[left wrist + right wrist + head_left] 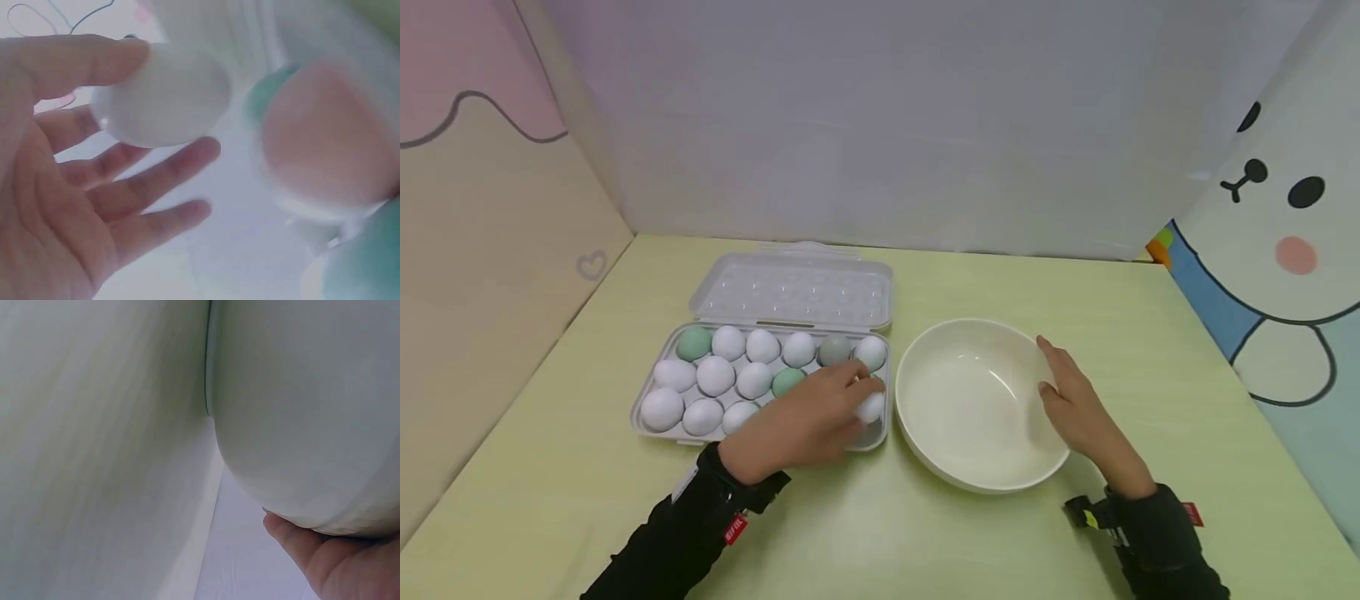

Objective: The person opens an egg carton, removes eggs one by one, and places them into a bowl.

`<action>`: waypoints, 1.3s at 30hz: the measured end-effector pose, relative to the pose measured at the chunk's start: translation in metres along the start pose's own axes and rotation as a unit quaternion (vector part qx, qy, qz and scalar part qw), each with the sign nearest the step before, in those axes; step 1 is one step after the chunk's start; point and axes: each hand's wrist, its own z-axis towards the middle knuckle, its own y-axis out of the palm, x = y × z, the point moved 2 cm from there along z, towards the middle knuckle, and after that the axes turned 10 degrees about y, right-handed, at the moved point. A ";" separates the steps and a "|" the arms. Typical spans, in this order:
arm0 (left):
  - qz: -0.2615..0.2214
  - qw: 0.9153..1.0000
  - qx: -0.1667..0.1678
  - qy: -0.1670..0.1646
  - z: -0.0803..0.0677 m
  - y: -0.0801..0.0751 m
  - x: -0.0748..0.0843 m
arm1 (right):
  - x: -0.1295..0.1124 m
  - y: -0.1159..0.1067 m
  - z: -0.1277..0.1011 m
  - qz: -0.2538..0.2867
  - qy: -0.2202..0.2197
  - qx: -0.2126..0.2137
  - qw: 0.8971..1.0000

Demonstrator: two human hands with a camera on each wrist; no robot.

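An open clear egg tray (651, 423) holds several white eggs and a few green ones. At its right end my left hand (857, 402) pinches a white egg (872, 407) between thumb and fingers. The left wrist view shows the thumb (94, 59) on top of that white egg (164, 95), the other fingers spread below it, and a green egg (269, 94) beside it. A white bowl (925, 433) stands right of the tray. My right hand (1054, 385) rests with straight fingers against its right rim. In the right wrist view the bowl's outer wall (300, 412) fills the frame above that hand (331, 562).
The tray's lid (793, 292) lies flat behind the eggs. The yellow-green tabletop (865, 533) is walled by a grey back panel (887, 125), a beige panel (490, 250) on the left and a cartoon-print panel (1285, 250) on the right.
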 end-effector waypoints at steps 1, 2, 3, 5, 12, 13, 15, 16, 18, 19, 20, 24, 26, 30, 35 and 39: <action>-0.010 1.000 0.009 0.003 0.002 -0.005 -0.001 | 0.000 0.000 0.000 0.001 0.000 0.000 1.000; -0.017 1.000 0.015 0.007 0.004 -0.009 -0.002 | 0.000 0.001 -0.001 0.001 -0.001 0.001 1.000; -0.019 1.000 0.020 0.013 0.007 -0.014 -0.002 | 0.000 0.001 -0.001 0.002 -0.002 0.002 1.000; -0.016 0.999 0.018 0.028 0.016 -0.020 -0.002 | 0.000 0.000 -0.001 0.001 -0.003 0.006 1.000; 0.035 0.996 -0.029 0.077 0.052 -0.020 0.015 | -0.004 0.002 0.000 0.006 0.001 -0.004 1.000; 0.041 0.995 -0.038 0.085 0.056 -0.019 0.018 | -0.004 0.002 0.000 0.007 0.002 -0.006 1.000; 0.049 0.992 -0.058 0.098 0.064 -0.017 0.023 | -0.004 0.003 0.000 0.006 0.001 -0.005 1.000; 0.051 0.991 -0.069 0.101 0.069 -0.016 0.025 | -0.004 0.003 0.000 0.005 0.001 -0.004 1.000; 0.061 0.989 -0.085 0.108 0.079 -0.016 0.028 | -0.003 0.002 -0.001 0.002 0.001 0.001 1.000; 0.064 0.988 -0.090 0.111 0.085 -0.016 0.028 | -0.004 0.001 -0.001 0.003 0.000 0.003 1.000; 0.064 0.987 -0.094 0.113 0.090 -0.017 0.029 | -0.004 0.001 -0.002 0.004 -0.003 0.005 1.000; 0.047 0.986 -0.099 0.128 0.113 -0.019 0.030 | -0.006 -0.001 -0.003 0.015 -0.013 0.005 1.000; 0.030 0.985 -0.101 0.134 0.124 -0.019 0.030 | -0.006 -0.002 -0.003 0.016 -0.017 0.006 1.000; 0.015 0.984 -0.114 0.139 0.141 -0.013 0.031 | -0.005 -0.002 -0.003 0.011 -0.017 0.009 1.000; 0.056 0.979 -0.163 0.114 0.148 0.002 0.030 | -0.005 0.001 -0.003 0.011 -0.018 0.012 1.000; 0.089 0.972 -0.195 0.096 0.149 0.013 0.028 | -0.004 0.001 -0.003 0.011 -0.022 0.019 1.000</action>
